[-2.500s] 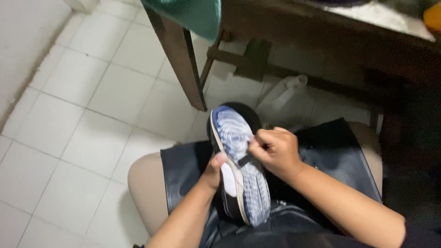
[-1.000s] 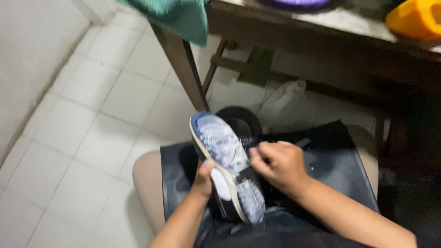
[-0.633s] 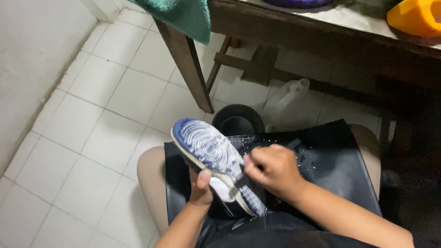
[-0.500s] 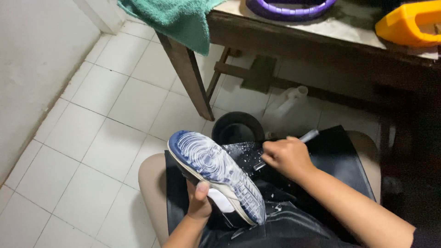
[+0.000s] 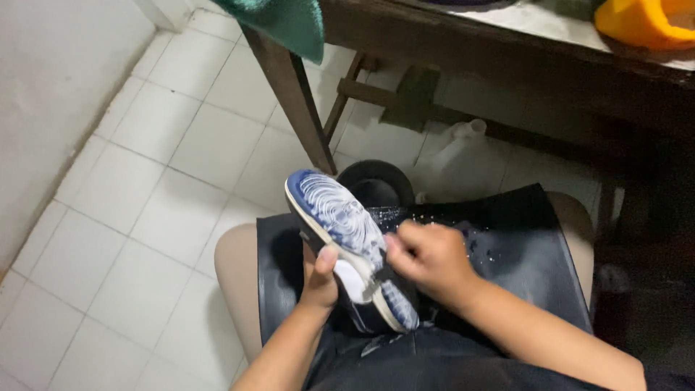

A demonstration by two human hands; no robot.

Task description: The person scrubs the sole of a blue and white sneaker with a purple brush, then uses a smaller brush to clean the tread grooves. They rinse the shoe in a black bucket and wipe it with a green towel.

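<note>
A sneaker (image 5: pixel 340 224) lies sole-up over my lap, its blue sole streaked with white foam. My left hand (image 5: pixel 319 279) grips it from the side, thumb on the white edge. My right hand (image 5: pixel 427 257) is closed in a fist against the middle of the sole; a brush seen earlier in it is hidden by the fingers. A wet black apron (image 5: pixel 521 246) covers my thighs, flecked with white drops.
A dark wooden table (image 5: pixel 507 51) stands ahead, one leg (image 5: pixel 289 94) near my knee. A green cloth (image 5: pixel 289 25) hangs off it and a yellow tub (image 5: pixel 641 22) sits on top. A black bowl (image 5: pixel 376 181) and a white plastic bottle (image 5: pixel 452 148) rest on the tiled floor.
The shoe has tilted so its toe points up and left. My right hand went out toward the black bowl with the brush and has come back onto the sole.
</note>
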